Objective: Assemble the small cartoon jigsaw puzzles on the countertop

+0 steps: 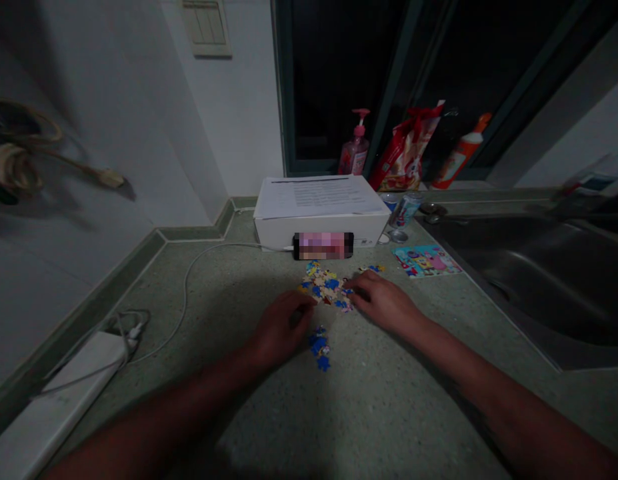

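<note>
A loose pile of small jigsaw puzzle pieces, blue, yellow and pale, lies on the counter between my hands. My left hand is at the pile's near left edge, its thumb and fingers curled until the tips meet. Whatever may be between those tips is hidden. From the right, my right hand reaches to the pile's edge with thumb and fingertips a little apart among the pieces. Closer to me, a small cluster of mostly blue pieces lies below the pile, apart from both hands.
Behind the pile, a phone leans on a white box, its cable running left to a power strip. A colourful picture card lies near the sink. A can and bottles stand behind.
</note>
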Available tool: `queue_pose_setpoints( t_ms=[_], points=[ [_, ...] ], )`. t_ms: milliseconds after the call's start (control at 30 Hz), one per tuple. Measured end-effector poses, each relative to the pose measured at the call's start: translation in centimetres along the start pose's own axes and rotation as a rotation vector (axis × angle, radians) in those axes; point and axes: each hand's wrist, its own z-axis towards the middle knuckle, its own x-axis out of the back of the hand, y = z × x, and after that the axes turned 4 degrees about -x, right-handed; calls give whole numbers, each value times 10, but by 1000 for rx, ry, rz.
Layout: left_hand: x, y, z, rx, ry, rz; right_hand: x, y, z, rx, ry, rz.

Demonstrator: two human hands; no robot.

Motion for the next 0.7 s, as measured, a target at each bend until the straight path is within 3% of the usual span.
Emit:
queue_pose_setpoints(
  t_ms=[700],
  points=[
    [-2, -2, -1, 14, 7, -14, -5, 4, 2, 3, 49, 14]
  ],
)
